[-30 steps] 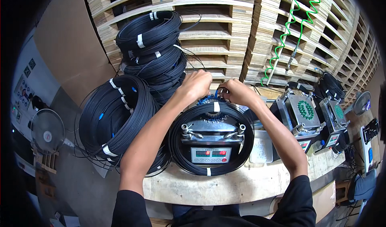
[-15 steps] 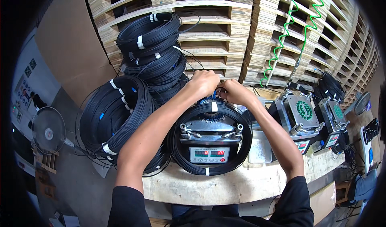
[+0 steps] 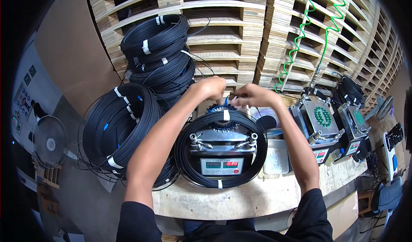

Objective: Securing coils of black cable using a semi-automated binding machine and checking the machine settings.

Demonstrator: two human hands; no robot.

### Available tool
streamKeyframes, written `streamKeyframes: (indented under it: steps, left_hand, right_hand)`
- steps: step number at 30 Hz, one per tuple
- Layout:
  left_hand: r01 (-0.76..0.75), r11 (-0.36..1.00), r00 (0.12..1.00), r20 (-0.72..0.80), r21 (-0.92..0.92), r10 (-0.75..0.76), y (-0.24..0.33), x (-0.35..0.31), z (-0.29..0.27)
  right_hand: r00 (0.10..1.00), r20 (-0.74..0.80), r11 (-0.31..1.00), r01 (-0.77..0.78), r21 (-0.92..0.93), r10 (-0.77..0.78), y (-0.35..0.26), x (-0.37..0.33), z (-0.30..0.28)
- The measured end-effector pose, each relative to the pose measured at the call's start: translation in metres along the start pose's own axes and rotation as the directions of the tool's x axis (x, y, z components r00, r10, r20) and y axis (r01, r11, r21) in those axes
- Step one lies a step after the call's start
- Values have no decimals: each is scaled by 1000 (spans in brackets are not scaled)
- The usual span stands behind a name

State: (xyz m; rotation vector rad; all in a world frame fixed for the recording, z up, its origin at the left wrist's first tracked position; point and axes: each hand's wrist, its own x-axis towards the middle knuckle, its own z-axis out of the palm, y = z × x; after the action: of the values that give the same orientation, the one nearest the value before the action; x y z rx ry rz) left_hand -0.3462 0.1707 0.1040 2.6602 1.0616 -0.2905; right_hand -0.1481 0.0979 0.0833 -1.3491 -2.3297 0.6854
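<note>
Nearest, a pale wooden tabletop (image 3: pixel 231 203) is being occupied by a broad black cable coil (image 3: pixel 189 169). Through its loop the front of a metal machine (image 3: pixel 223 139) with a lit panel (image 3: pixel 221 166) is being framed. The coil's open face is being turned toward the person; its outline is nearly round, and its strands are being bound by white bands (image 3: pixel 226 115) at top and bottom. A pale tray (image 3: pixel 276 171) is being fitted between the coil and the right forearm (image 3: pixel 298 141).

Just beyond the coil's upper edge, by a ring of dark blue fittings (image 3: pixel 214 109), a slim, bright blue piece (image 3: pixel 226 101) is being flanked by the left hand (image 3: pixel 212 88) and the right hand (image 3: pixel 257 97). Its long axis is being pointed roughly away from the person. The fingers (image 3: pixel 241 101) are being held bent; whether the piece is being gripped cannot be told.

At left, piled black coils (image 3: pixel 122 130) are being partly blocked by the left forearm (image 3: pixel 161 139). At right, two similar machines (image 3: pixel 319 117) are being topped by green dots. Farthest, stacked wooden pallets (image 3: pixel 219 38) are being crossed by green spiral hoses (image 3: pixel 305 23).
</note>
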Motion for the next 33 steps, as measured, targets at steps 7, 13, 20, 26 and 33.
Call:
streamKeyframes:
  steps: [7, 13, 20, 26, 33]
  left_hand:
    - [-251, 945, 967, -17, -208, 253, -50, 40, 16]
    - [-101, 922, 994, 11, -373, 113, -40, 33, 35]
    - [-42, 923, 999, -28, -383, 33, -27, 33, 30]
    - [-18, 964, 1000, 5, -266, 21, -22, 41, 26]
    - [-16, 954, 1000, -6, -301, 15, -27, 42, 30]
  right_hand:
    - [992, -71, 991, -97, 90, 103, 71, 39, -21]
    - [933, 224, 956, -292, 15, 281, 71, 60, 16]
    - [825, -110, 547, -261, 796, 554, 112, 22, 34]
    - [861, -194, 398, -11, 917, 471, 125, 3, 47]
    - [870, -229, 257, 124, 959, 436, 117, -3, 51]
